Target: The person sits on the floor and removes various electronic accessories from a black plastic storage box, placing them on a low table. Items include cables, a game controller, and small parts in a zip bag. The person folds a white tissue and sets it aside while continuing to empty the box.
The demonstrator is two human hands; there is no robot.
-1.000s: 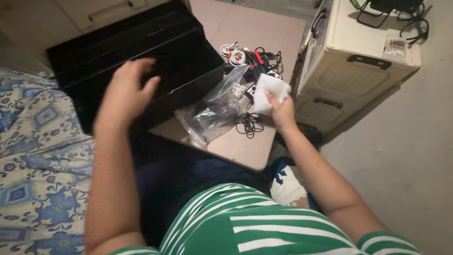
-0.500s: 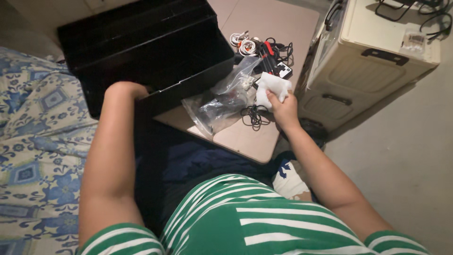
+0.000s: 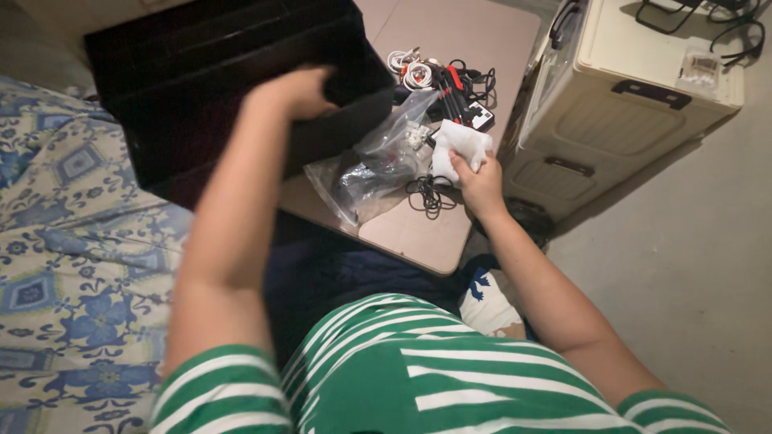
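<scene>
Head view: left hand point(image 3: 299, 90) grips the black box point(image 3: 217, 88), long axis along the bench's point(image 3: 418, 237) left edge; right hand point(image 3: 480, 185) clamps a white cloth point(image 3: 460, 145).

dim grey floor point(image 3: 708, 241), floral bedding point(image 3: 72, 265)

We see a clear plastic bag point(image 3: 371, 169) lying on the low table point(image 3: 410, 237), just beside a small black cable coil point(image 3: 428, 195). Further back lies a tangle of white and black cables point(image 3: 438, 80). To the right stands a cream case point(image 3: 619, 96) with dark handles, more cables point(image 3: 683, 20) on top. A blue floral bedsheet point(image 3: 76, 265) covers the left.
</scene>
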